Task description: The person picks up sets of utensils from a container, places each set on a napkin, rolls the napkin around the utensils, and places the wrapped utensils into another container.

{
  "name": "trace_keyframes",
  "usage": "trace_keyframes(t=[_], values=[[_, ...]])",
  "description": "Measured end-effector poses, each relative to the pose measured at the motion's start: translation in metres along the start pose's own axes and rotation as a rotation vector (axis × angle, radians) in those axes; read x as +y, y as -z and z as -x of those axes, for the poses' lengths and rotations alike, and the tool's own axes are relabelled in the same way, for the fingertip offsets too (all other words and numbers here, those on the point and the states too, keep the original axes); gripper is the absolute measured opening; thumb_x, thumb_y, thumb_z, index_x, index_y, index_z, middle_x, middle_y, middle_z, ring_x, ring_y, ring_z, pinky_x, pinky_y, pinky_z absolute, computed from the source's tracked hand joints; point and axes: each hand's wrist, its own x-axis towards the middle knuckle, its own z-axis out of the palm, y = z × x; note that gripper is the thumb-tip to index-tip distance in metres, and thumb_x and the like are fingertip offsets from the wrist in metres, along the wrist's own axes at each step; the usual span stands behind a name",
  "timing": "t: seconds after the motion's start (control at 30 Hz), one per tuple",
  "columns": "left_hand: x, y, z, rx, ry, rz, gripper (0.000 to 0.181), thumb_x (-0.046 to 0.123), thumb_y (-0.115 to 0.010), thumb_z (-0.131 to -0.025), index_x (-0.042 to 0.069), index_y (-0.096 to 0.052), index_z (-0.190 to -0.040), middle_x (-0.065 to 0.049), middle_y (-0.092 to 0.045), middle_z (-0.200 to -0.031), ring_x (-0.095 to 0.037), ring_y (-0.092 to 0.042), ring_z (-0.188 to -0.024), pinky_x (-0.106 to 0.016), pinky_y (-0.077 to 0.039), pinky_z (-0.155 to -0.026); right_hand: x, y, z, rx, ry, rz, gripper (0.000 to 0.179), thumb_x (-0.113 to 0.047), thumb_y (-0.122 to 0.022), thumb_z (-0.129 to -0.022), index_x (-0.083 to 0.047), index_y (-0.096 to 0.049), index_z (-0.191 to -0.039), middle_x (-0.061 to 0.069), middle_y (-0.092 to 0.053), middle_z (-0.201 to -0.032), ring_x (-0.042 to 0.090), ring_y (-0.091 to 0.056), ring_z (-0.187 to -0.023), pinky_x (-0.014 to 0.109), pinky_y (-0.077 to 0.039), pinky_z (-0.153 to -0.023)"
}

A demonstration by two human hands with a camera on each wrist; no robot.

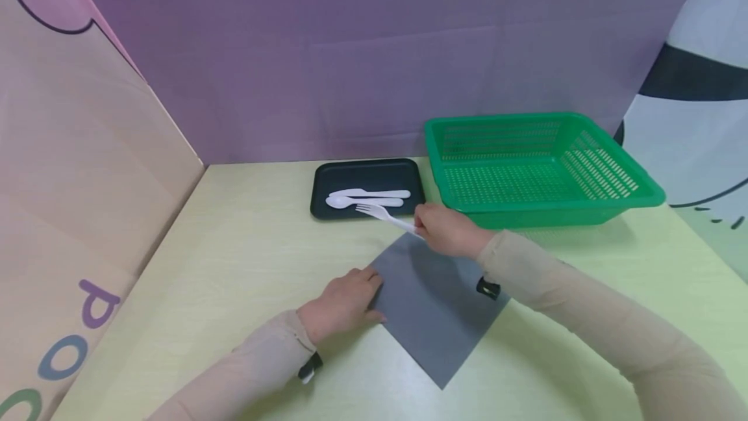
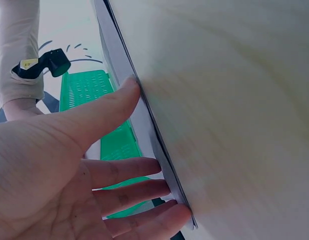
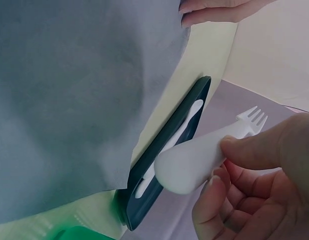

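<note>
Beige sleeves (image 1: 596,310) were closest, right hand (image 1: 450,229) pinching a white fork (image 1: 395,219) above the desk (image 1: 251,252) near the black tray (image 1: 374,175); left hand (image 1: 345,301) just touched the gray sheet (image 1: 435,317), thumb and fingers apart.

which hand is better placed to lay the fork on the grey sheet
Likely the right hand: it grips the fork by its handle, near the grey sheet. The left hand touches the sheet's left edge.

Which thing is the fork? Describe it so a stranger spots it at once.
Find the green basket. By its near left corner, the right hand holds the white fork. Tines set it apart from the spoon and knife on the tray.
</note>
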Motion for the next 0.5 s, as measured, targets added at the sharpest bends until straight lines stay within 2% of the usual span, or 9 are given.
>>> trace_keyframes(t=[0.5], values=[[0.0005,0.0002,0.0004,0.004,0.005,0.013,0.062,0.039,-0.070,-0.080,0.000,-0.054,-0.125,-0.012,-0.056,-0.126,-0.025,-0.056,-0.108,-0.037,-0.053,-0.084,0.0043,-0.0070,0.0033,0.027,0.047,-0.029,0.007,-0.009,-0.056,-0.092,-0.003,-0.058,-0.093,0.008,-0.060,-0.084,0.016,-0.054,-0.072,0.024,-0.048,-0.058]])
